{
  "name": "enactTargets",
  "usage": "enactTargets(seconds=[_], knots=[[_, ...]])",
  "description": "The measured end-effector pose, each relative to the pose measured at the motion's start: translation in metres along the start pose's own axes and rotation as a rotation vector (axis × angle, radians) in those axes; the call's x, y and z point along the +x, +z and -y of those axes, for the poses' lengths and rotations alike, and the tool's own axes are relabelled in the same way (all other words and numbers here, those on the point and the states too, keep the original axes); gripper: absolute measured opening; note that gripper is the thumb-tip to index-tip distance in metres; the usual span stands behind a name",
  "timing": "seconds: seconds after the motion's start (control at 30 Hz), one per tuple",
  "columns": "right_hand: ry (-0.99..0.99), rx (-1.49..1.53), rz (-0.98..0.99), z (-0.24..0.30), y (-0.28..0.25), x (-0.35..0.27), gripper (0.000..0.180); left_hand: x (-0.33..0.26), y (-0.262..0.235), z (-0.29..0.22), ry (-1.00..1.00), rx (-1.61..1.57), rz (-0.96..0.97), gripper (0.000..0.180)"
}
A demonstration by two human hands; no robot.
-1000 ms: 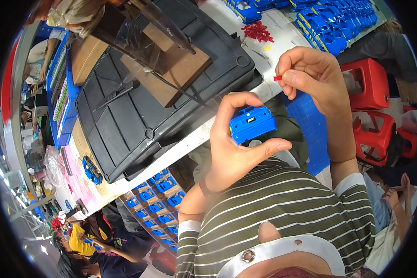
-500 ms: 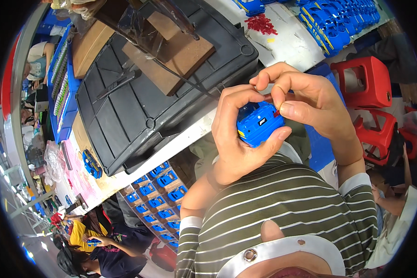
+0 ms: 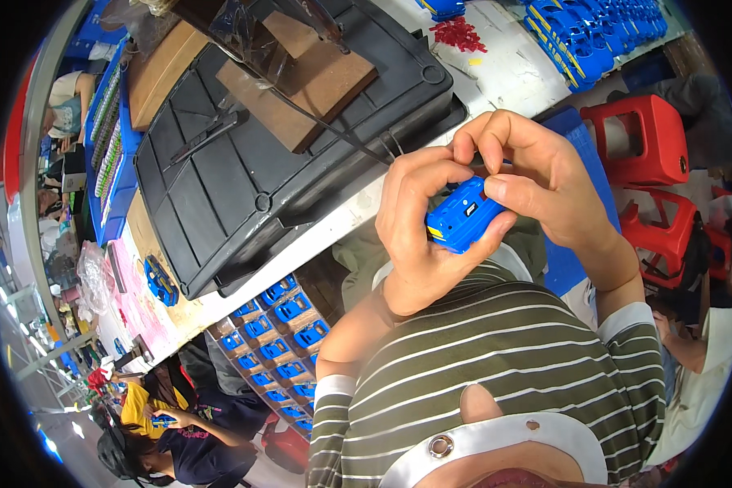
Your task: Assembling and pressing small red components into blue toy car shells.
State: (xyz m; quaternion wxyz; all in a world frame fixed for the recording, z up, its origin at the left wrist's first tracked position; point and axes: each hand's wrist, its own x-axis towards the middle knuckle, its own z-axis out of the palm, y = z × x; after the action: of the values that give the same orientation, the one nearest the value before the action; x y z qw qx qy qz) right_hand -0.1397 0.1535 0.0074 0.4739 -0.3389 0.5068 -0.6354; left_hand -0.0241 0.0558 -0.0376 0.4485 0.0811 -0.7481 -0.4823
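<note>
A small blue toy car body (image 3: 464,218), with a yellow patch at one corner, rests in my left hand (image 3: 407,260). The left fingers curl over its far side and the thumb presses its near side. My right hand (image 3: 557,191) is at the car body's right end, thumb and index finger pinched there. A bit of a small red piece (image 3: 485,194) shows on the car body beside the right thumb tip. The fingertips cover most of that piece.
Across the white table lies a black plastic crate (image 3: 236,191) bearing a wooden block (image 3: 337,98). Beyond are loose red pieces (image 3: 457,34) and rows of blue car bodies (image 3: 594,41). Red stools (image 3: 638,138) stand right. A compartmented tray (image 3: 301,362) sits left, near another person (image 3: 211,443).
The car body has shifted slightly right and tilted in my left hand. My right thumb and fingers have moved a little, and less of the red piece shows.
</note>
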Motion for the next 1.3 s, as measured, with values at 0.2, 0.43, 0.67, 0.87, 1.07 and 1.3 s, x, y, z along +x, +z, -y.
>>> enactTargets(seconds=[0.2, 0.43, 0.67, 0.87, 1.07, 1.3], knots=[[-0.1, 0.029, 0.007, -0.001, 0.009, -0.004, 0.012, -0.005, 0.001, -0.001, -0.012, -0.181, -0.049, 0.049], [-0.554, -0.279, -0.012, -0.043, -0.01, 0.002, 0.054, 0.001, -0.006, 0.0, -0.048, -0.25, -0.023, 0.033], [-0.538, -0.83, -0.198, -0.092, 0.007, -0.015, 0.09, 0.008, 0.004, -0.005, -0.16, -0.125, -0.122, 0.023], [-0.651, -1.037, -0.359, -0.071, 0.009, -0.015, 0.083, 0.031, 0.01, -0.011, -0.59, -0.339, -0.311, 0.025], [-0.63, -0.955, -0.291, -0.003, 0.009, -0.009, 0.069, 0.043, -0.002, -0.015, -0.833, -0.784, -0.26, 0.064], [-0.671, -0.903, -0.247, 0.023, 0.013, 0.03, 0.068, 0.064, -0.017, -0.013, -0.946, -0.948, -0.337, 0.051]])
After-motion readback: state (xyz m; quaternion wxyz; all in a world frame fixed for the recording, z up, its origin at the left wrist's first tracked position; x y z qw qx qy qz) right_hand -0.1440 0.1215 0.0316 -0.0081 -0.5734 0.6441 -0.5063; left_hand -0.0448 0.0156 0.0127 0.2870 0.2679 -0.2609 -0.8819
